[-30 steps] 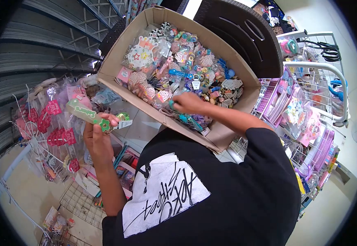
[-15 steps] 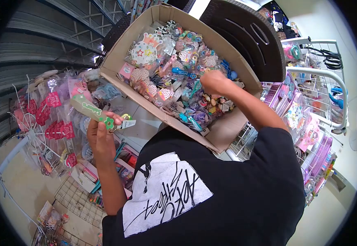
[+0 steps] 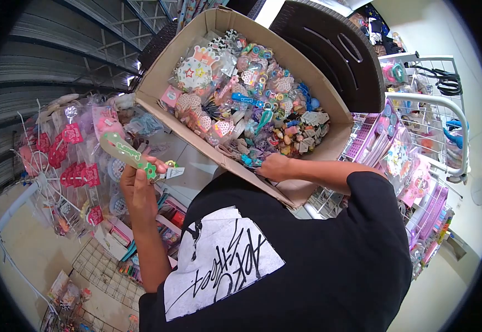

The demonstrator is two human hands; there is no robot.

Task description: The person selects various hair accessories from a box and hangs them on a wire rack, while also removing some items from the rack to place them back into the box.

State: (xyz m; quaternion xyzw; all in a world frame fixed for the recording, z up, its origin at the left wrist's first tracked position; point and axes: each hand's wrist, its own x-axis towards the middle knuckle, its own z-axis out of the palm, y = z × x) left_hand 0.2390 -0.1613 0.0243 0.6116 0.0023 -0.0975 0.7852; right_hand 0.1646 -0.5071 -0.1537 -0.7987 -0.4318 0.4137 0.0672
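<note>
My left hand (image 3: 137, 180) is closed around a green hair clip (image 3: 120, 150) with pale lettering and a flower at its lower end. A small white tag (image 3: 175, 172) sticks out beside my fingers. Inside a cardboard box (image 3: 313, 191), near its front wall, my right hand (image 3: 275, 167) has its fingers curled down at the small accessories. Whatever those fingertips hold is hidden. Close by lie teal-and-purple pieces (image 3: 250, 159) and a cluster of tagged small items (image 3: 298, 134). A blue clip (image 3: 243, 98) of similar shape lies mid-box among bagged trinkets.
Racks of bagged accessories (image 3: 80, 176) hang at the left, with a wire grid (image 3: 100, 271) below. On the right stands a white wire rack (image 3: 424, 95) with purple baskets (image 3: 362, 131). A dark brown plastic chair (image 3: 329, 52) stands behind the box.
My right hand has moved from the box's right-middle area toward its front wall, uncovering the tagged cluster. My left hand still holds the green hair clip, tilted slightly differently.
</note>
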